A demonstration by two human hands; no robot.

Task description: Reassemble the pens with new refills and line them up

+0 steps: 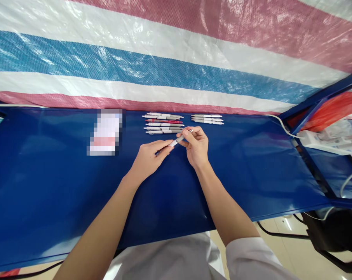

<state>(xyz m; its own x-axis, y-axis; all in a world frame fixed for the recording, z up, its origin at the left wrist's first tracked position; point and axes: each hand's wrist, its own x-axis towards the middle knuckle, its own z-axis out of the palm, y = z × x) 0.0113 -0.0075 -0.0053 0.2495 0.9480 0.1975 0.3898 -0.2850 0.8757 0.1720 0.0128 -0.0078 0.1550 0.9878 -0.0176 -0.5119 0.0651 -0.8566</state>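
Where the view is nearest: a pale garment (167, 258) fills the bottom middle, with a short sleeve (251, 256) around the right upper arm; strips of light tiled floor (283, 237) show beside it.
Forearms: both bare, reaching forward over the worktop (170, 202) and converging at the hands.
Left hand (148, 153): back turned upward, thumb and fingers drawn narrow, holding the white end of a pen (178, 139); a dark sliver shows between them, too small to identify.
Right hand (197, 146): thumb and fingers closed on the gray part of the same pen, near its tip.
Pen in hand: raised in front of the rows, between the two hands, slanting up toward the right.
Worktop: glossy dark blue, spread across the view from left to right.
Longer row: a group of pens (161, 128), mostly white and gray, lying side by side just beyond the hands; one red pen (164, 121) lies among them.
Shorter row: three white-and-gray pens (206, 119) to the right of that group, parallel and close together.
Left of the rows: a pixelated, whitish item (107, 126) with a pink band, its nature unclear.
Backdrop: a shiny sheet (164, 70) striped red, white and blue.
Far right: a blue metal frame (307, 112) and red plastic (333, 111).
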